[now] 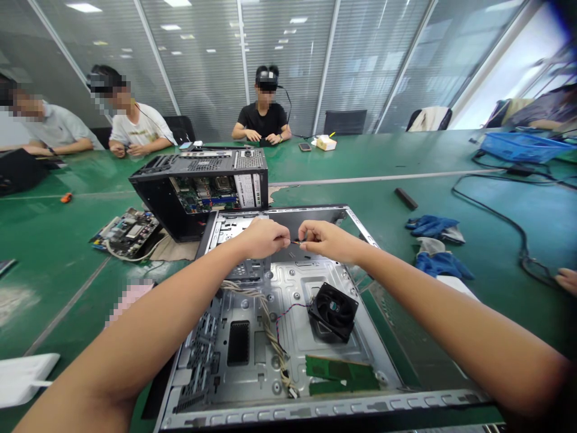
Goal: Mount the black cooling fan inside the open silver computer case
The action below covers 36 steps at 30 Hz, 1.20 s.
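Over the far part of an open metal computer case (pixel 288 288), both hands pinch at one thin reddish wire (pixel 294 242). My left hand (pixel 267 238) grips the wire's left part between thumb and fingertips. At its other end my right hand (pixel 328 240) is closed on the wire, with a small dark bit at the fingertips that is too small to make out. Below them in the case lie a black cooling fan (pixel 334 310) with a thin coloured lead, green memory sticks (pixel 340 373) and a twisted bundle of beige cables (pixel 268 325).
A second computer tower (pixel 202 174) stands behind, to the left, beside a loose circuit board (pixel 130 231). Blue gloves (pixel 437 240), a black cable (pixel 509 222) and a blue basket (pixel 523 147) are on the right. Several people (pixel 262 114) sit around the green table (pixel 342 165).
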Available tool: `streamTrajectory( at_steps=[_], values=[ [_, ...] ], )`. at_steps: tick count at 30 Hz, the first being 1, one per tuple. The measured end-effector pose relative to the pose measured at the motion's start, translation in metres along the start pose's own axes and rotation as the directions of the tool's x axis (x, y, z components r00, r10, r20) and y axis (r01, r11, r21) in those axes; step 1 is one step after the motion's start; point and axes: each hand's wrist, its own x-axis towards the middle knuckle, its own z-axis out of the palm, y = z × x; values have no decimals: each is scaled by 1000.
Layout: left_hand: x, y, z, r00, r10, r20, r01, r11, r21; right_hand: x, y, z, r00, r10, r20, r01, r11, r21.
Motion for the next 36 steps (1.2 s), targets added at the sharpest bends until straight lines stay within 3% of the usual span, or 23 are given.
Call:
streamTrajectory(
  at_steps=[6, 15, 28, 36],
  values=[
    [1, -2, 2, 1000, -13, 4, 13, 1000, 11, 0, -1, 0, 1000, -10, 5, 10, 1000, -14],
    [1, 0, 3, 1000, -13, 21, 11, 994, 104, 2, -2, 2, 997, 74, -39, -76, 995, -58],
    [0, -1, 5, 998, 48, -43, -44, 994, 103, 6, 4, 5, 997, 31, -65, -32, 999, -24],
    [0, -2, 4, 999, 35, -16, -34, 995, 90, 5, 0, 4, 994, 42, -98, -45, 999, -31]
  ],
)
